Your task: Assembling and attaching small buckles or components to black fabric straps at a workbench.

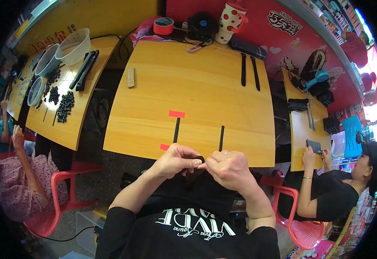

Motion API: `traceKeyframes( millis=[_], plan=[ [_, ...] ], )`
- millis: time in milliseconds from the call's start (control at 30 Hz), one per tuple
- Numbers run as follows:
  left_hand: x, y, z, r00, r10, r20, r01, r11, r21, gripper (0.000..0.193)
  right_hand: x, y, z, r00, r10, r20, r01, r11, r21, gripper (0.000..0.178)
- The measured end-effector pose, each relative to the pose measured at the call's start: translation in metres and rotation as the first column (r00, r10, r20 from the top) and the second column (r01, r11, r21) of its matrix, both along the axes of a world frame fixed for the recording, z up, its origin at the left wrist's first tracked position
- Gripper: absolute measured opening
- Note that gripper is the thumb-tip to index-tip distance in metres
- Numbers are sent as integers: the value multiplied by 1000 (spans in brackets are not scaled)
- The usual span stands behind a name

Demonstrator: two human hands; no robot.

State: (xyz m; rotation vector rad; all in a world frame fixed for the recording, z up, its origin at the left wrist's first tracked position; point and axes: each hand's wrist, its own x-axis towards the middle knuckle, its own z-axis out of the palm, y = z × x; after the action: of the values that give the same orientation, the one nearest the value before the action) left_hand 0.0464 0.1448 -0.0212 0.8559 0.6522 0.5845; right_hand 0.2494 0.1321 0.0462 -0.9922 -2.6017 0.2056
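At the near edge of the wooden table (197,95), my left hand (175,163) pinches a black strap (201,159) between thumb and fingers. Close beside it, my right hand (230,169) is closed at the strap's other side, its fingers curled in. Most of the strap is hidden by my fingers, and dark clothing behind makes its lower part hard to follow. Just past my hands, two black strips (221,138) lie on the tabletop, the left one with red tape (177,114) at its far end and another red piece near its close end.
Two finished-looking black straps (243,69) lie at the far right, by a dark case (249,48). A small wooden block (130,77) sits far left. A spotted tumbler (231,21), small fan (202,23) and tape roll (163,26) line the back. People sit at tables on both sides.
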Motion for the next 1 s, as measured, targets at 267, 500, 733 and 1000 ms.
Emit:
traceKeyframes(
  millis=[267, 500, 733, 1000],
  plan=[
    [21, -15, -1, 878, 419, 233, -387, 906, -173, 16, -29, -18, -17, 930, -368, 3, 325, 826, 461, 28],
    [20, -6, 11, 868, 352, 350, -263, 924, -277, 23, -25, -3, -22, 904, -305, -299, 377, 899, 223, 30],
    [23, -10, 10, 908, 318, 272, -250, 934, -256, 21, -4, 16, -22, 937, -83, -339, 116, 990, 78, 27],
    [-12, 11, 6, 710, 621, 332, -544, 783, -302, 24, -20, -33, -11, 895, 182, -406, -90, 968, 235, 27]
  ],
)
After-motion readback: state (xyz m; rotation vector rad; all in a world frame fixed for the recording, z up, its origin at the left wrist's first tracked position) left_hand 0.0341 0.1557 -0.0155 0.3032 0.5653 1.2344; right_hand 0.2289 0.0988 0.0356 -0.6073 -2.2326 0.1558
